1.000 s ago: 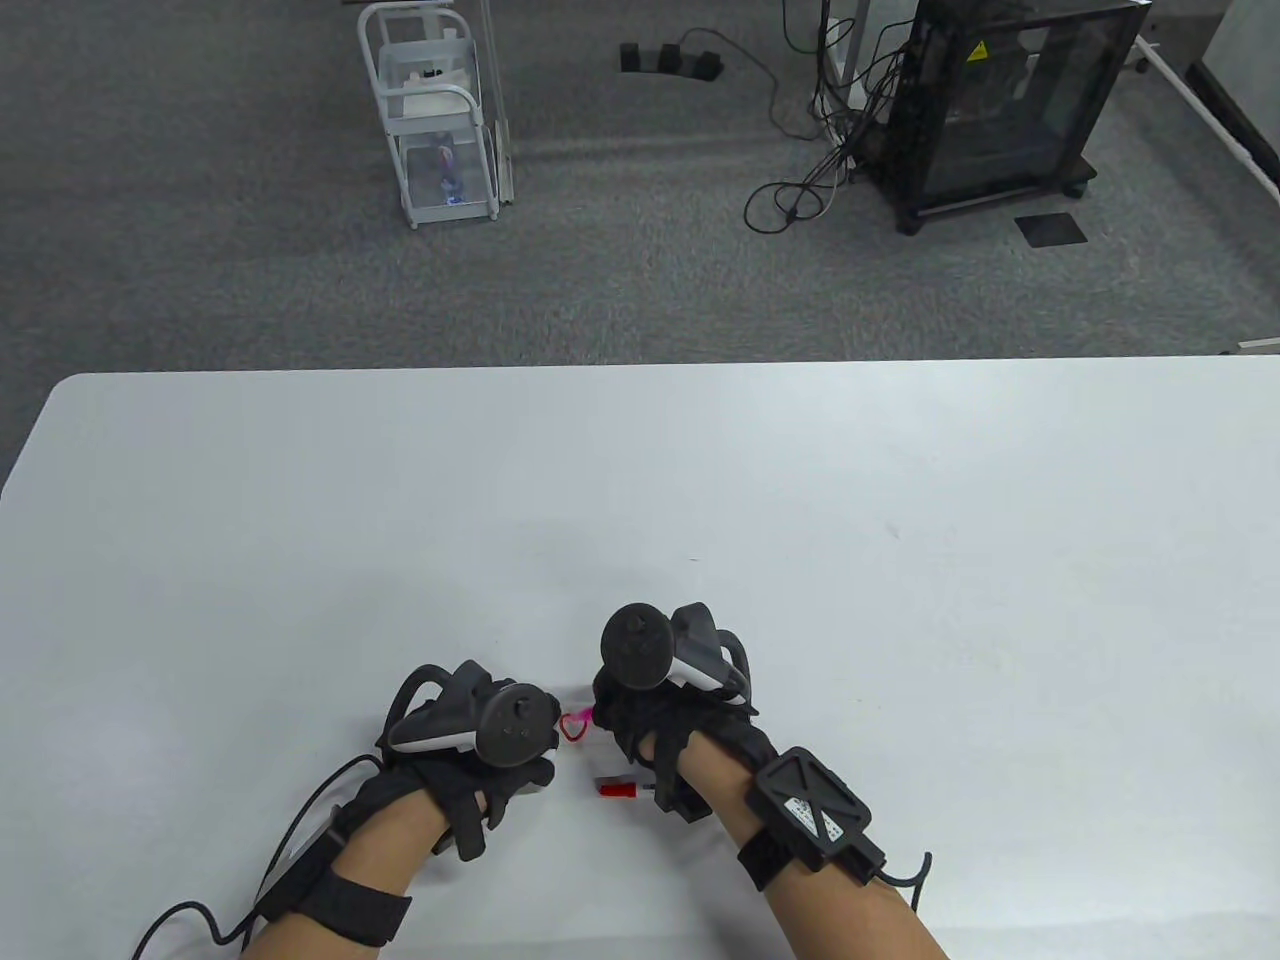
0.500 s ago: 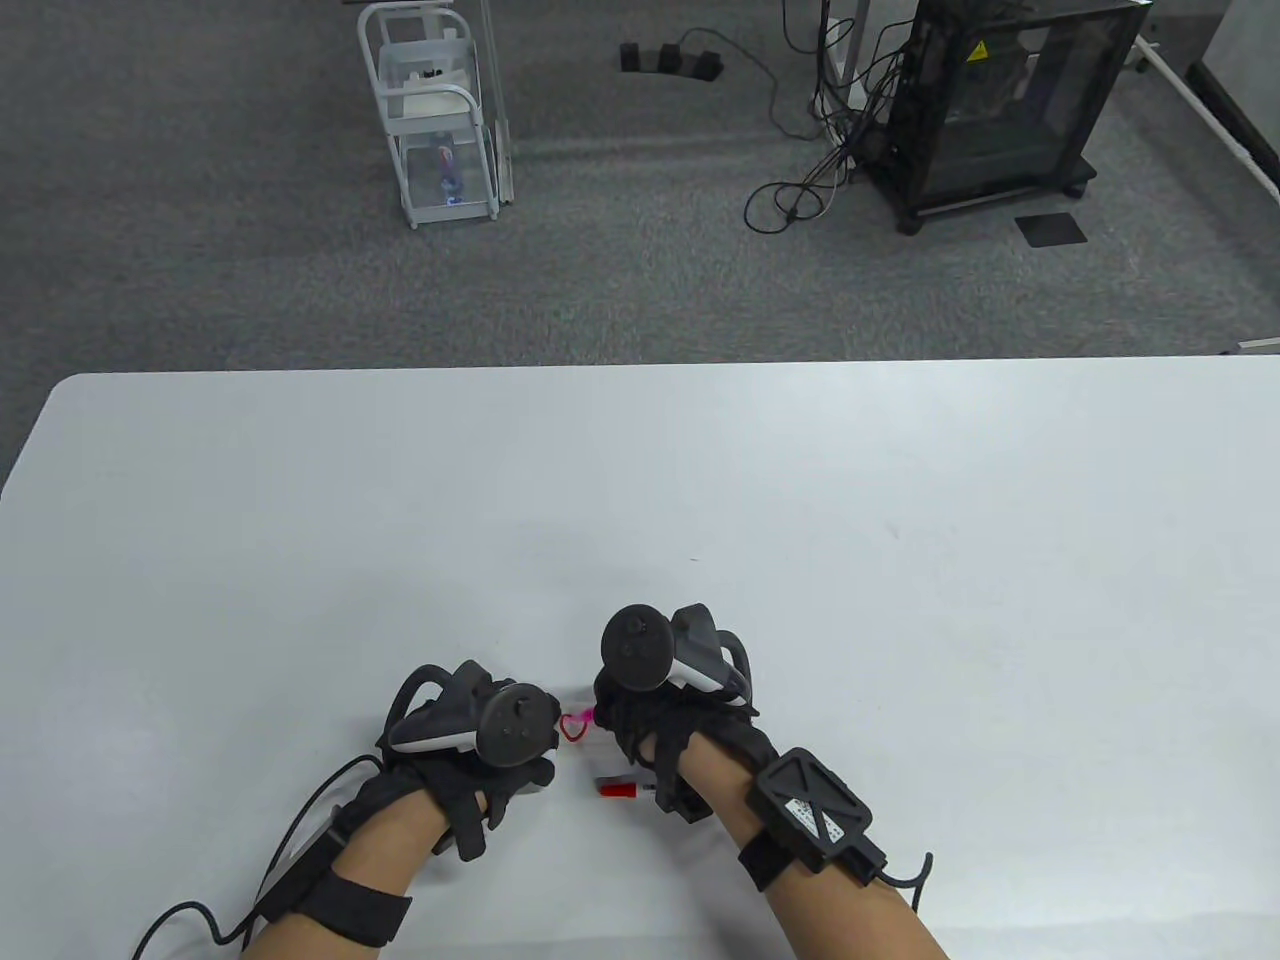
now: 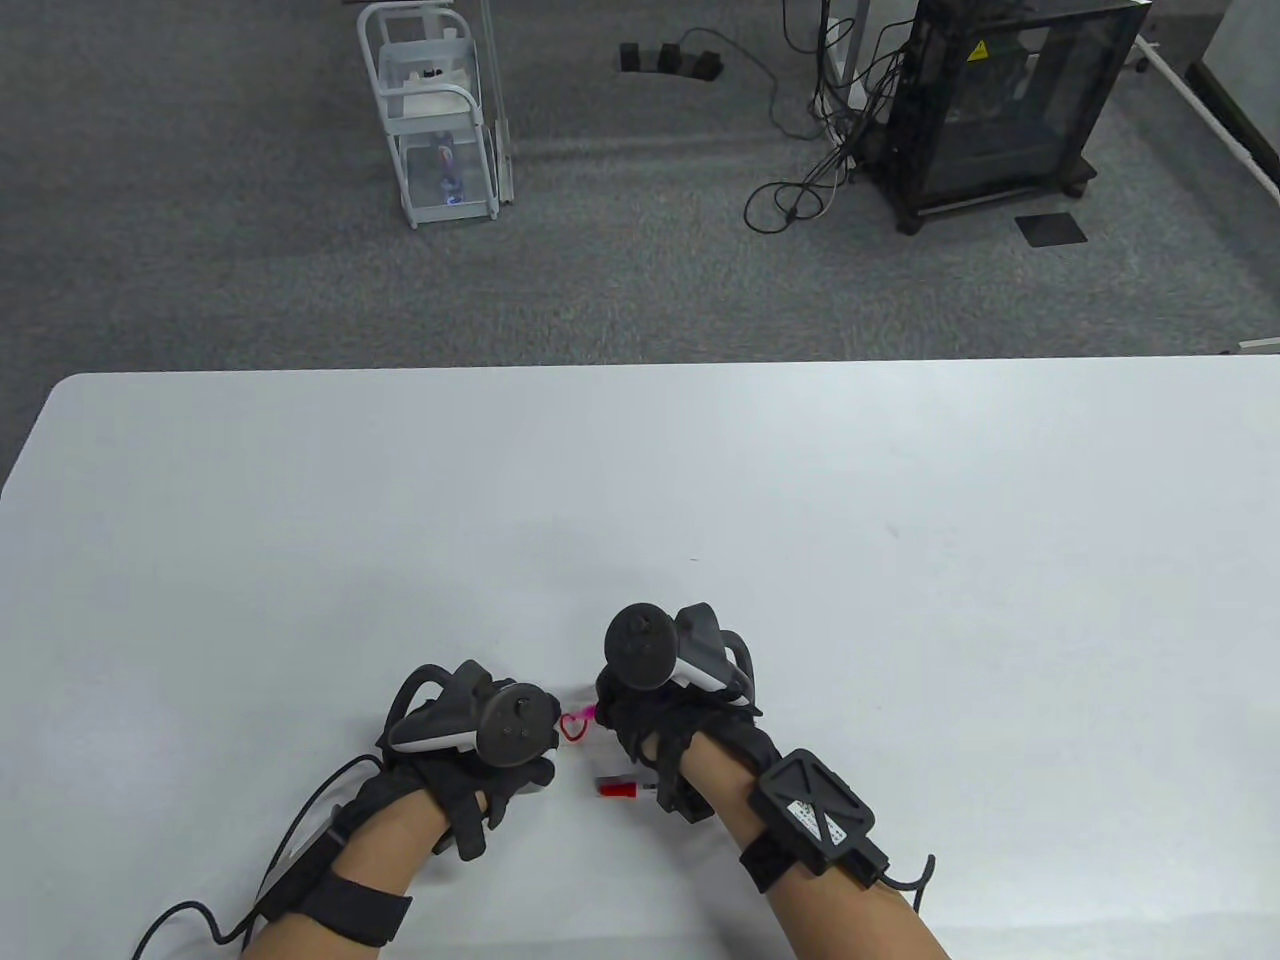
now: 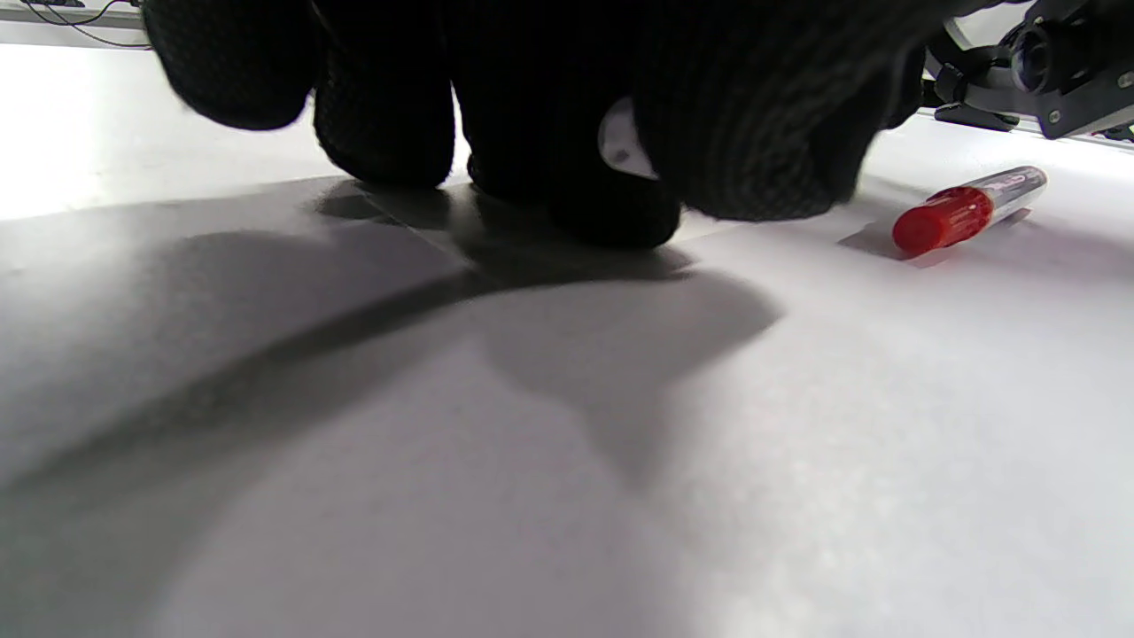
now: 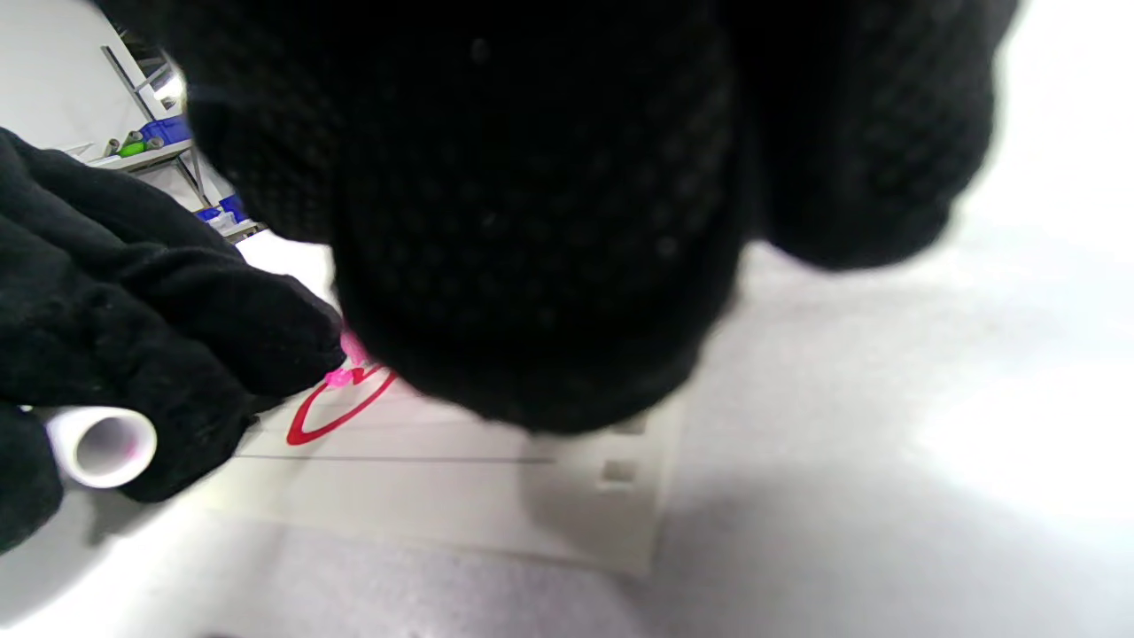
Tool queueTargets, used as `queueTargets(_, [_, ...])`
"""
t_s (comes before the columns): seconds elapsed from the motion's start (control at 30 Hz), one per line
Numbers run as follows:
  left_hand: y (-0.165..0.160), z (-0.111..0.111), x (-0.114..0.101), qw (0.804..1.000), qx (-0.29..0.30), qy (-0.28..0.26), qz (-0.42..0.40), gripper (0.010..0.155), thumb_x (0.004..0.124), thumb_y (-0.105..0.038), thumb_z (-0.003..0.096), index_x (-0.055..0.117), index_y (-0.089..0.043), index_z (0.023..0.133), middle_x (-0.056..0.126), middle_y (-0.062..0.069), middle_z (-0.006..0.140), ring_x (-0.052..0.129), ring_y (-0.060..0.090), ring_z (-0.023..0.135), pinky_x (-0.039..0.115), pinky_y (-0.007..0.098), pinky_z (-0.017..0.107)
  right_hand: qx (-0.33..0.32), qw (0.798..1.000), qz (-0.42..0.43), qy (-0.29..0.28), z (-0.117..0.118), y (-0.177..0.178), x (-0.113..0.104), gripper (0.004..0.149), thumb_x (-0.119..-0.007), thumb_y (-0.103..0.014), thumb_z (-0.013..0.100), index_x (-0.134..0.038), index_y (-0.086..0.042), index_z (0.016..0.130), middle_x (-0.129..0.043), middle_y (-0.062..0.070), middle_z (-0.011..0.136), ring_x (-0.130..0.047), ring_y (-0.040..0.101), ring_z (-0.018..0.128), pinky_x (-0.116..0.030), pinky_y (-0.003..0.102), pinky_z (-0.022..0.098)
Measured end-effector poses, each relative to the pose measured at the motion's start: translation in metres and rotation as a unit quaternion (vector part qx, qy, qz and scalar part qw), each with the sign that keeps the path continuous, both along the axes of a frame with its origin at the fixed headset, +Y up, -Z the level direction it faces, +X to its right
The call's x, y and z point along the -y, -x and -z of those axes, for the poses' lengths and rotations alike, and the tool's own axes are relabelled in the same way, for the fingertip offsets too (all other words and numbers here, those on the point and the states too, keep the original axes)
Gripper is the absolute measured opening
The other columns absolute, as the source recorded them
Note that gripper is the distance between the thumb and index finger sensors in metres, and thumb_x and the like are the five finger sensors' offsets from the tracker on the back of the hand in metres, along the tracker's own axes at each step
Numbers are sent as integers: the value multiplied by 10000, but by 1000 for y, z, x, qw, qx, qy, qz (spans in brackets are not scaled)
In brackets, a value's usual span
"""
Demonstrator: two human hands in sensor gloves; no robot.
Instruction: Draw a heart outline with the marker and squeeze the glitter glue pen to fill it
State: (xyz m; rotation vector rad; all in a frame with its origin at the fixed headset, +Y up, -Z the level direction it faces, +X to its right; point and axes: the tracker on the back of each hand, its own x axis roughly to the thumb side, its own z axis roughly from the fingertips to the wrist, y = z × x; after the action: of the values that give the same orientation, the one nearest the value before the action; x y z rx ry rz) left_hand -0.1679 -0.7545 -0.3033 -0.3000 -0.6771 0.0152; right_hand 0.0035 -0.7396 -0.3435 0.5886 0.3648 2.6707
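Observation:
A small red heart outline (image 3: 573,728) sits on a white paper card (image 5: 496,505) between my hands, with a dab of pink glitter glue (image 5: 341,377) at its top edge. My right hand (image 3: 625,715) grips the glitter glue pen, whose pink tip (image 3: 592,713) touches the heart; the pen's body is hidden under the glove. My left hand (image 3: 530,770) rests its fingertips (image 4: 611,208) on the card and curls round a white cap (image 5: 102,446). The red-capped marker (image 3: 620,789) lies on the table just below the heart, beside my right wrist.
The white table (image 3: 900,520) stretches far and to both sides of the hands. A cable runs from my left wrist (image 3: 200,915) toward the near edge. Beyond the table stand a white cart (image 3: 435,110) and a black cabinet (image 3: 1010,100) on the floor.
My right hand has edged very slightly to the right over the heart. The left hand, marker and card have not moved.

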Motion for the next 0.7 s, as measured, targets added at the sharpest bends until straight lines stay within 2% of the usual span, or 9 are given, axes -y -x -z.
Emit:
queueTargets(0.13, [0,0,0,1000,0,1,-1,456,852,-463,450,888,-183,809,794,24,1038,773,359,951,685,545,621,-2,1000,16,0,-2,0,-5,485,-868,-326,408,-884,-48,805,-1063,100,527,-1081,95,190,-949,326,221])
queueTargets(0.7, [0,0,0,1000,-1,3,-3,457,852,-463,450,888,-182,809,793,27,1038,772,360,951,686,544,620,-15,1000,-5,24,-2,3,5,491,-875,-342,412,-881,-70,820,-1058,96,573,-1091,116,231,-940,341,256])
